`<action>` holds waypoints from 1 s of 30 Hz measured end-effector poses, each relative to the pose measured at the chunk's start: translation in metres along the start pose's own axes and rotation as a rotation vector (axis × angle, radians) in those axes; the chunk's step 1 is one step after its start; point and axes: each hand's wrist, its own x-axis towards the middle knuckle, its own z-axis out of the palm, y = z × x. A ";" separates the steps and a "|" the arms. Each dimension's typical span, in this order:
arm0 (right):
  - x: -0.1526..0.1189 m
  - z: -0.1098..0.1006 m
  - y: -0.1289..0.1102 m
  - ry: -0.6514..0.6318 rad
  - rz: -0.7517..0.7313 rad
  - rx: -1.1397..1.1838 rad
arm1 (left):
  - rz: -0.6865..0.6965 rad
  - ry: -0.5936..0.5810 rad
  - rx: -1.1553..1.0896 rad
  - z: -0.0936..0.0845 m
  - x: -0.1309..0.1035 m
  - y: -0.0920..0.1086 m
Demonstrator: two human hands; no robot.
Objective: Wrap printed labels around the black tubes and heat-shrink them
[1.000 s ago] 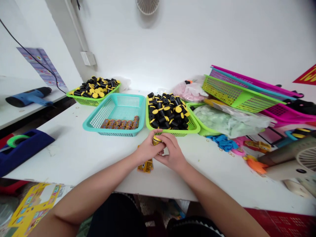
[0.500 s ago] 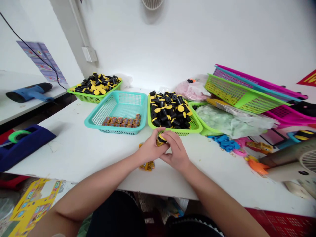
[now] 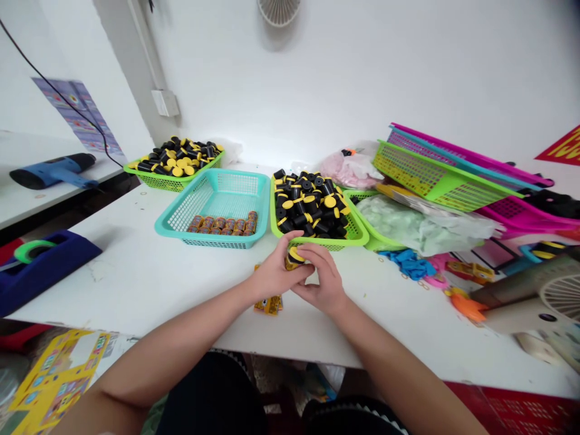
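Observation:
A small black cylinder with a yellow cap (image 3: 296,255) is pinched between my two hands above the table. My left hand (image 3: 277,270) grips it from the left, thumb and fingers closed round its side. My right hand (image 3: 322,278) has its fingertips pressed against the cylinder's right side. A yellow, patterned band shows low on the cylinder, partly covered by fingers. Under my left wrist lie yellow printed stickers (image 3: 269,306), partly hidden. Just beyond the hands, a green basket (image 3: 357,240) holds a heap of similar black and yellow cylinders (image 3: 309,205).
A turquoise basket (image 3: 165,226) holds rows of labelled cylinders (image 3: 222,225). Another full green basket (image 3: 158,181) stands behind it. Stacked baskets (image 3: 453,172) lean at right, above bagged parts (image 3: 421,223). A blue tape dispenser (image 3: 58,266) sits left; a fan (image 3: 539,302) stands right.
The hands keep their hold on the cylinder, with only a slight shift of the fingers. The camera view has tilted and moved a little; the table's things stay put.

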 end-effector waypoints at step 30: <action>0.001 -0.001 0.000 -0.050 -0.220 -0.112 | 0.198 0.328 0.472 0.008 -0.007 -0.008</action>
